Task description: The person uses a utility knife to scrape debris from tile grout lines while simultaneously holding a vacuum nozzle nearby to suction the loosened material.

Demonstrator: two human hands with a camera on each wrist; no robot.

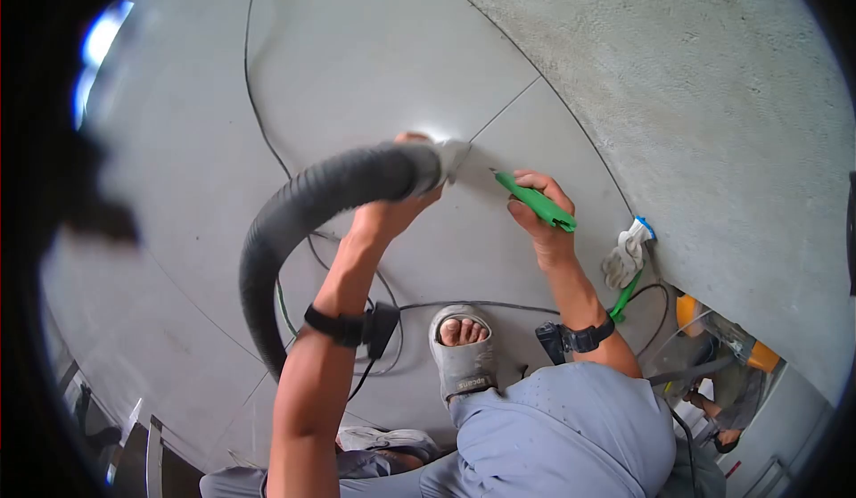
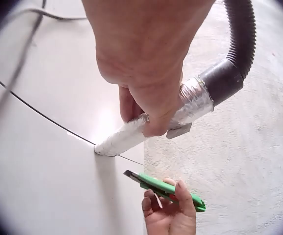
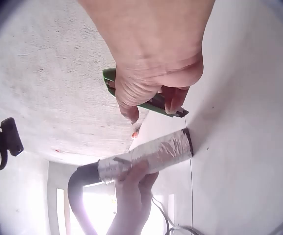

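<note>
My left hand (image 1: 397, 215) grips a vacuum hose nozzle (image 2: 124, 137) wrapped in silver tape, its thumb and fingers around the tube in the left wrist view. The nozzle's mouth sits at a thin dark joint (image 2: 48, 117) between grey floor tiles. From its back end a ribbed black hose (image 1: 308, 190) arches over my left forearm. A green utility knife (image 1: 535, 202) is held between the thumb and fingers of my right hand (image 1: 548, 230). Its short blade (image 3: 182, 112) points toward the nozzle and stands a little apart from it.
A rough concrete wall (image 1: 704, 97) rises along the right. White work gloves (image 1: 627, 253) and another green object (image 1: 627, 297) lie by its foot. Dark cables (image 1: 481, 303) run across the floor near my sandalled foot (image 1: 462, 346). Orange-and-grey equipment (image 1: 687, 315) and another person (image 1: 736, 409) are at lower right.
</note>
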